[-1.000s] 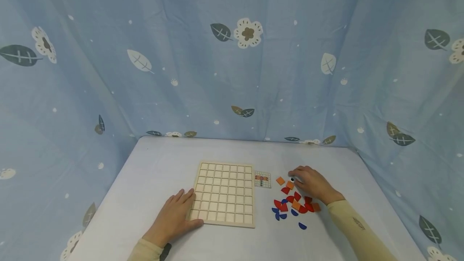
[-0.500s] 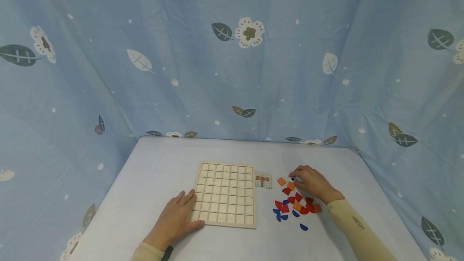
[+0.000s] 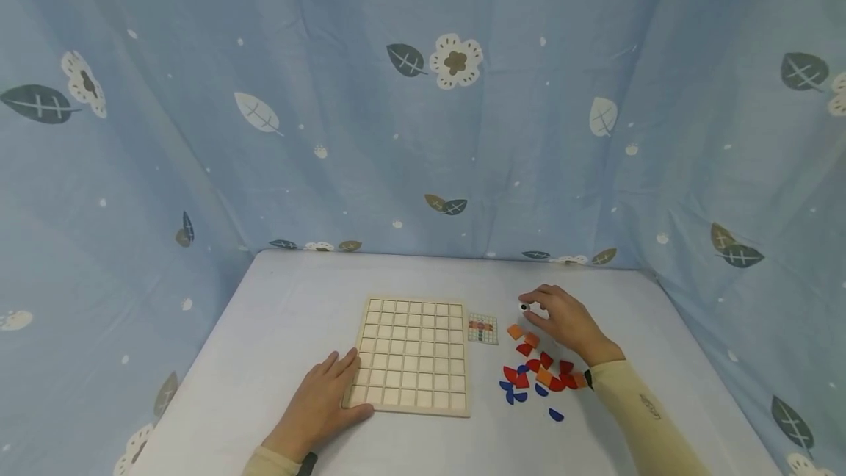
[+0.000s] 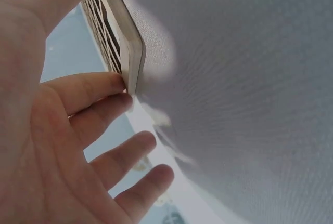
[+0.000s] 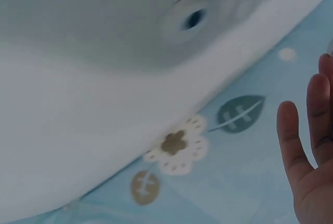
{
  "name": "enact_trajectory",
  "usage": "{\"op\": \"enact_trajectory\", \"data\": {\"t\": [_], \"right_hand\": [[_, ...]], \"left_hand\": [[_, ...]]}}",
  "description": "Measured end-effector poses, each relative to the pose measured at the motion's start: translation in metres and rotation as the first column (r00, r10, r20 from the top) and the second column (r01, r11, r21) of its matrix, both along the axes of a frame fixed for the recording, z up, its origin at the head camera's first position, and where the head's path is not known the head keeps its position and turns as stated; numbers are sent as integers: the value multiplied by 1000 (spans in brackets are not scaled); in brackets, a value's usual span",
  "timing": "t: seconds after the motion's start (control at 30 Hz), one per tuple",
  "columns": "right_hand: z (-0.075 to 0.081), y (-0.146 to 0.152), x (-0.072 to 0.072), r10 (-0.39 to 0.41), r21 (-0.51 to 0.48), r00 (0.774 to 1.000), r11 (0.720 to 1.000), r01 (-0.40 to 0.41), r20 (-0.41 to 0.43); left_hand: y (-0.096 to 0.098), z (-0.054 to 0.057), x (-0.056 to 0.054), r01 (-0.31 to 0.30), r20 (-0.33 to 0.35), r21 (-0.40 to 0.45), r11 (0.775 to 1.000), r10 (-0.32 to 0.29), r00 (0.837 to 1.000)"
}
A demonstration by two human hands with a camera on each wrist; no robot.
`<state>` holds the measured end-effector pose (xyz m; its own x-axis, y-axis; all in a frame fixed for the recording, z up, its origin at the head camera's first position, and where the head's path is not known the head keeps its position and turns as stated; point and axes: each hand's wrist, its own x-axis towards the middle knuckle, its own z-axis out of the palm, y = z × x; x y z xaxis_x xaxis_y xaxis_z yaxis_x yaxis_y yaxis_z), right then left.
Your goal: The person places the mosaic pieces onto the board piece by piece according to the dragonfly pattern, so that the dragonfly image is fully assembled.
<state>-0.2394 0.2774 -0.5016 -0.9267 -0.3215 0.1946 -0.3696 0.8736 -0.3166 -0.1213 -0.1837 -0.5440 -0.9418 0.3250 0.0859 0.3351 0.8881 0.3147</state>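
Note:
My right hand (image 3: 568, 322) pinches a small white disc with a black centre (image 3: 525, 307) between thumb and index finger, above the loose pieces. In the right wrist view only a few outstretched fingers (image 5: 319, 125) show at the right edge, and a blurred white piece with a dark centre (image 5: 193, 20) lies below. My left hand (image 3: 319, 401) rests flat at the near-left corner of a square wooden grid board (image 3: 412, 348). Seen from the left wrist, extended fingertips touch the edge of the board (image 4: 134, 60).
Right of the board lies a small pattern card (image 3: 483, 329). Loose orange squares (image 3: 515, 332), red wedges (image 3: 567, 367) and blue half-rounds (image 3: 557, 415) are scattered on the white table (image 3: 317, 285). A blue curtain (image 3: 330, 189) hangs behind and at both sides.
My right hand has risen from the pieces and moved slightly away and to the left, with the white disc between its fingertips. The left hand stays at the board.

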Motion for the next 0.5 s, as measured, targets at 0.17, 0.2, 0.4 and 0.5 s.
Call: {"op": "enact_trajectory", "data": {"t": [0.17,0.2,0.4,0.5], "right_hand": [[6,-27,-8,62,-43,994,997,-66,-94],[7,-33,-9,70,-48,991,996,-75,-114],[15,-68,-16,125,-111,972,983,-149,-201],[16,-85,-18,161,-131,961,972,-193,-224]], "left_hand": [[1,0,0,-9,-13,-8,1000,9,1000],[1,0,0,-10,-10,-8,1000,10,1000],[2,3,2,0,-11,-26,1000,0,1000],[2,4,2,3,-10,-29,1000,-3,1000]]}}
